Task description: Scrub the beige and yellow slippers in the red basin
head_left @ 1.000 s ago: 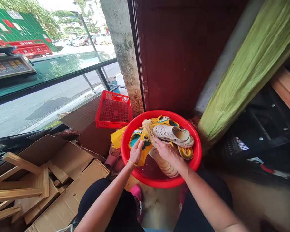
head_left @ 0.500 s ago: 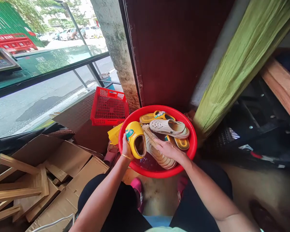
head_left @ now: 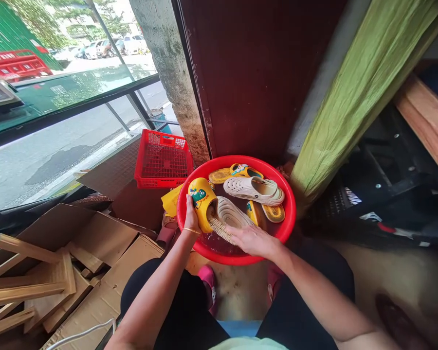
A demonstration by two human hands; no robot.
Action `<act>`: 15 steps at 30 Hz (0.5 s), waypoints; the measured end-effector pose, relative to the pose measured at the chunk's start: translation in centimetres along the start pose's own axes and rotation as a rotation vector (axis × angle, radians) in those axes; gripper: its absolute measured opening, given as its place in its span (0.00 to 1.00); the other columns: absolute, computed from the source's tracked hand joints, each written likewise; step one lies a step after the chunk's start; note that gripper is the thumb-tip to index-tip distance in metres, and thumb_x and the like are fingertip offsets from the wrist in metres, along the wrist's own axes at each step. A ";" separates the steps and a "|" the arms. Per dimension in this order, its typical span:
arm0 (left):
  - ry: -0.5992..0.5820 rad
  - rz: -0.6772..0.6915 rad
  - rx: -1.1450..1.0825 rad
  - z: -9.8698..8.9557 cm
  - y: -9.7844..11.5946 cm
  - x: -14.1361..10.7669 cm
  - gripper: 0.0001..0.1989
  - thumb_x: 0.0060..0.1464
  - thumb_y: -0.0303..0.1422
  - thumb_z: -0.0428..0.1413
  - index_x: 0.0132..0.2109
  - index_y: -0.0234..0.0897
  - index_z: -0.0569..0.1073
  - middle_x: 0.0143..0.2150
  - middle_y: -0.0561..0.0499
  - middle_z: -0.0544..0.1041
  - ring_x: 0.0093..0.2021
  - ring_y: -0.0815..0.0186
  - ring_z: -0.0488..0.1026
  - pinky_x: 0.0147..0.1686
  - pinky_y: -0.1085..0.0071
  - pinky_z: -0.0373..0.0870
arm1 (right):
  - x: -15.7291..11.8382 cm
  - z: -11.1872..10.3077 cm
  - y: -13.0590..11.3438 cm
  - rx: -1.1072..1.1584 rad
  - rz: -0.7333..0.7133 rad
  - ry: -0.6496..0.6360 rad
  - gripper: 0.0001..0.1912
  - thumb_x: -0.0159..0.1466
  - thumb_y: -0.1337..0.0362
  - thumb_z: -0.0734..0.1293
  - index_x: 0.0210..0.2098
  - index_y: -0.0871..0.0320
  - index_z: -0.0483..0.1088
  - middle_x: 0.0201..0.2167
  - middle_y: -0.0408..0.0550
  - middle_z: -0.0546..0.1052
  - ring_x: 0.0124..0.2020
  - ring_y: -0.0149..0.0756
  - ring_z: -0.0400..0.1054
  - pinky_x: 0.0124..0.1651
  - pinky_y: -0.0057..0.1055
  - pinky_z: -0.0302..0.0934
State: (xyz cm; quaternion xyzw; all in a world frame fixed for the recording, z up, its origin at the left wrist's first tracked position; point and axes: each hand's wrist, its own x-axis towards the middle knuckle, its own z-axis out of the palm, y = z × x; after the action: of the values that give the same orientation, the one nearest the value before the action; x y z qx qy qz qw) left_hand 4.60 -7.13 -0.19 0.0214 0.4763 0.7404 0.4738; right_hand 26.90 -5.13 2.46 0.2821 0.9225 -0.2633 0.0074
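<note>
L hand (head_left: 191, 219) at near-L side of red tub (head_left: 291, 199), gripping yellow slipper (head_left: 201, 206) by its outer side. One digit runs up along the slipper wall; other fingers mostly hidden behind/under it, so their exact spread can't be told. Slipper is held over L part of tub, tilted, opening turned toward R hand & wearer; dino decoration on top shows. L forearm slants up from bottom edge, L of ctr, over L thigh; wrist approx. straight, thin bracelet (head_left: 191, 230) on it.

R hand (head_left: 253, 240) over near part of tub, back of hand up, fingers pointing L, together & closed round brush (head_left: 222, 231); grip end is covered by the hand. Brush head reaches into slipper mouth, bristles showing along its edge. R forearm comes in from lower R, elbow bent near bottom edge, crossing over R thigh & tub's near rim.

In tub, w/ some dark liquid (head_left: 219, 244) at near side: pale clog (head_left: 230, 212) lying sole up just beyond brush; pale clogs (head_left: 253, 188) one against another, farther back; yellow sandal (head_left: 219, 176) at far L; another yellow sandal (head_left: 274, 213) partly under the pale pair, R side.

Nearby: red crate (head_left: 164, 183) beyond tub, to L; cardboard box (head_left: 146, 250) w/ wood pieces (head_left: 29, 289) lower L; green curtain (head_left: 336, 102) R.
</note>
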 end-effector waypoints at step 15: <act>-0.025 0.153 0.421 0.2 -3.4 0.4 0.30 0.60 0.57 0.54 0.56 0.39 0.76 0.48 0.44 0.81 0.49 0.55 0.79 0.49 0.60 0.77 | 2.4 0.6 1.1 0.064 -0.013 -0.049 0.24 0.74 0.59 0.55 0.67 0.48 0.63 0.54 0.51 0.80 0.51 0.47 0.75 0.51 0.37 0.65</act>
State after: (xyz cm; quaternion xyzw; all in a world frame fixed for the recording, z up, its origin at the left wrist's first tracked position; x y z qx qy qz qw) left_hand 6.81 -6.37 -2.65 0.1650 0.6116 0.6580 0.4072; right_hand 25.40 -3.41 0.97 0.2698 0.9149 -0.2995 0.0192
